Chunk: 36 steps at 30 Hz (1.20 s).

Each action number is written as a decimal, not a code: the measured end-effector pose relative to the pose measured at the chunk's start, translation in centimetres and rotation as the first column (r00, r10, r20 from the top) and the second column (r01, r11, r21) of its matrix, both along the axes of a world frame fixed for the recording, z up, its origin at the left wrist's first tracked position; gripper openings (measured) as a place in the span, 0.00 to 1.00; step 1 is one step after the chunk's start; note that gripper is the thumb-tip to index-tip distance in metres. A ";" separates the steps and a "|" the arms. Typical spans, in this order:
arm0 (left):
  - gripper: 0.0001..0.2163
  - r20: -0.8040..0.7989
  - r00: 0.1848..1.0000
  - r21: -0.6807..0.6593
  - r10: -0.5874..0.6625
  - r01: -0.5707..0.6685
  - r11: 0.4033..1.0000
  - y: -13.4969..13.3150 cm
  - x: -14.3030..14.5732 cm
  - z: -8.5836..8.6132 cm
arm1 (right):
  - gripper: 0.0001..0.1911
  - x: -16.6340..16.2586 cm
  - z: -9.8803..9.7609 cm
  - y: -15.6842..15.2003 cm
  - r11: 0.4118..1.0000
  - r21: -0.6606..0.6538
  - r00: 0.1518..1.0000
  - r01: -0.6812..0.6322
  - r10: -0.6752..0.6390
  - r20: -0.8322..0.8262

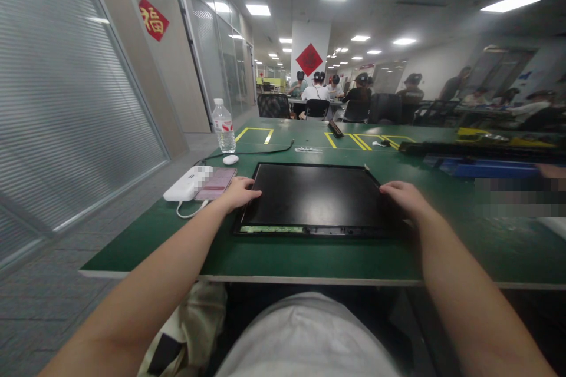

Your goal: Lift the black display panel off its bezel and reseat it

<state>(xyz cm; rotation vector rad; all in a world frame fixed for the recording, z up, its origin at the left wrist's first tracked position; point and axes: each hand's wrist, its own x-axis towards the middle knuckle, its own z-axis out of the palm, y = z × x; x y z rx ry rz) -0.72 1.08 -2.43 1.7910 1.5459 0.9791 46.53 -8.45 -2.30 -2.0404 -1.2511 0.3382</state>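
head view: a flat black panel (316, 195) lies face up on the green counter (145, 235), directly before the person, its near edge showing a pale strip along the lower left. left hand (237, 193) rests on the panel's left edge, fingers laid flat over the rim, grip open and loose, holding nothing. right hand (404, 197) rests on the panel's right edge in like manner, fingers spread and curved over the rim, grip open, nothing clasped. just left of the left hand lie a phone (215, 184) and a white power bank (184, 184), touching each other. beyond them stand a water bottle (223, 126) and a small white mouse (230, 159), well apart from the panel. other seated people (316, 91) work at far tables, their hands too small to tell
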 end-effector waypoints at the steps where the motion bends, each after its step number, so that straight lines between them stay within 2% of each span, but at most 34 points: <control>1: 0.16 -0.008 1.000 -0.009 0.007 -0.007 1.000 0.0 0.0 -0.1 | 0.10 -0.1 0.0 0.0 1.000 -0.006 1.000 0.005 -0.005 0.011; 6: 0.19 -0.058 0.998 -0.018 0.009 -0.010 1.000 -0.1 0.0 -0.3 | 0.10 -0.6 0.4 -0.2 0.998 -0.049 0.998 0.036 -0.034 0.048; 14: 0.21 -0.119 0.993 -0.030 -0.014 0.010 0.999 -0.3 0.1 -0.1 | 0.09 -0.7 0.4 -0.2 0.999 -0.034 0.998 0.031 -0.029 0.063; 20: 0.28 -0.211 0.967 0.010 -0.140 0.146 0.989 -0.9 0.1 0.4 | 0.08 -0.3 -0.2 0.0 1.000 -0.007 0.994 -0.004 0.005 0.108; 24: 0.31 -0.412 0.887 0.070 -0.208 0.258 0.964 -1.2 -0.3 0.9 | 0.07 -0.6 -0.3 0.0 0.999 -0.016 0.987 -0.037 0.039 0.155; 27: 0.27 -0.534 0.777 0.066 -0.334 0.432 0.899 -1.5 -0.7 1.5 | 0.09 -1.0 0.0 -0.1 0.999 -0.030 0.982 -0.044 0.048 0.182; 30: 0.24 -0.561 0.679 0.000 -0.474 0.572 0.820 -2.2 -0.8 2.3 | 0.11 -1.3 0.2 -0.3 0.998 -0.034 0.980 -0.059 0.064 0.190; 33: 0.23 -0.567 0.615 -0.053 -0.548 0.636 0.770 -3.0 -0.7 2.9 | 0.12 -1.4 0.1 -0.3 0.993 -0.005 0.977 -0.122 0.121 0.177; 36: 0.25 -0.559 0.590 -0.082 -0.583 0.660 0.747 -3.5 -0.6 3.4 | 0.13 -1.2 -0.4 -0.1 0.982 -0.017 0.970 -0.186 0.186 0.154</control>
